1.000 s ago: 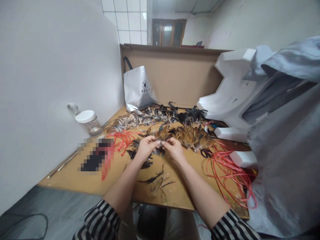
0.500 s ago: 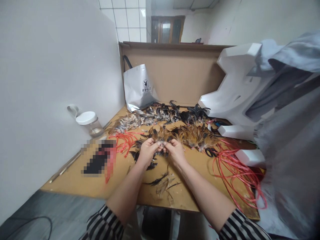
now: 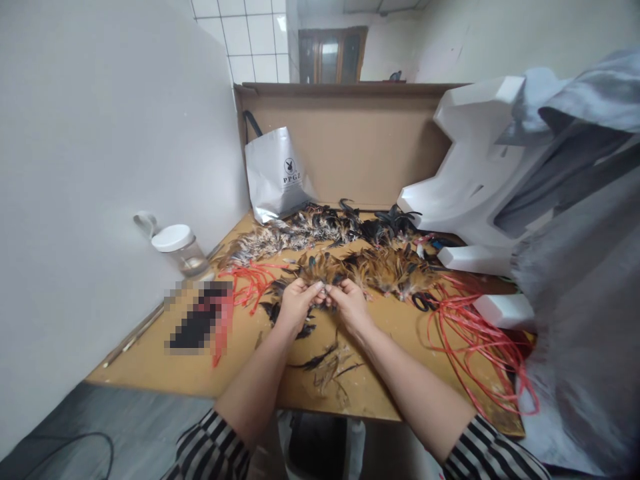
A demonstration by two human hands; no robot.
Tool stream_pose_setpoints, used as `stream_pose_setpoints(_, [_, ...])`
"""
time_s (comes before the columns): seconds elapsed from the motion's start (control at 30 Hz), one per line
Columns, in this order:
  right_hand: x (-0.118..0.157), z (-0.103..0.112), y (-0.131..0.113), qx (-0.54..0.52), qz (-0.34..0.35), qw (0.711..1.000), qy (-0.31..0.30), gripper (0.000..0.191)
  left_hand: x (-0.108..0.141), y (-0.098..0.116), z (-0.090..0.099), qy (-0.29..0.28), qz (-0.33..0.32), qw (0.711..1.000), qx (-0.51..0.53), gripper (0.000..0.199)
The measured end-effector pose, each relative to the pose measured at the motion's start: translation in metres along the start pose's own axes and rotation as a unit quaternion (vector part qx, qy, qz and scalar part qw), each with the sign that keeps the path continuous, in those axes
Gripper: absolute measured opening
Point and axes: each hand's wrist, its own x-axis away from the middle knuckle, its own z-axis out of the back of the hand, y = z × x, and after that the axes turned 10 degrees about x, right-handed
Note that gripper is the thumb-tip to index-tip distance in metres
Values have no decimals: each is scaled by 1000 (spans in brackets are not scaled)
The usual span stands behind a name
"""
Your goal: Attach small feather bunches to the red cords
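Observation:
Both hands meet over the middle of the table, pinching the base of a bunch of brown feathers. My left hand is closed on its left side, thumb and fingers pressed together. From the right, my right hand closes on the same bunch, the two thumbs almost touching. The feather tips fan out away from me. Dark feathers lie beside my left hand. Loose feathers are scattered between my forearms. Just beyond my right hand is a pile of golden-brown feathers.
Speckled feathers and black feathers line the back, near a silver bag. Red plastic strips and black-handled scissors lie right; more red strips and a lidded jar stand left. White foam leans at right.
The view shifts very slightly. Both hands keep their grip on the feather bunch, with hardly any visible movement.

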Motion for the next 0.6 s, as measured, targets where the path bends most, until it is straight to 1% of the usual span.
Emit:
stream_pose_setpoints(0.13, [0,-1,4,-45,-21,999,-14,27,0,0,1,-9,0,1000,5,25])
stream_pose_setpoints(0.23, [1,1,1,-30,-1,999,-19,26,-1,-1,2,-12,-13,1000,-22,25])
stream_pose_setpoints(0.33, [1,2,-3,-6,27,1000,-10,25,-1,-1,2,-21,-26,998,-55,25])
stream_pose_setpoints(0.4, [1,2,-4,-17,28,999,0,25,-1,-1,3,-27,-23,998,-56,24])
stream_pose_setpoints(0.47, [0,1,-4,-59,4,998,1,27,-1,-1,3,-29,-12,999,-37,23])
stream_pose_setpoints(0.6, [1,-1,-3,-145,-71,987,-26,30,-2,-1,2,-21,21,999,11,24])
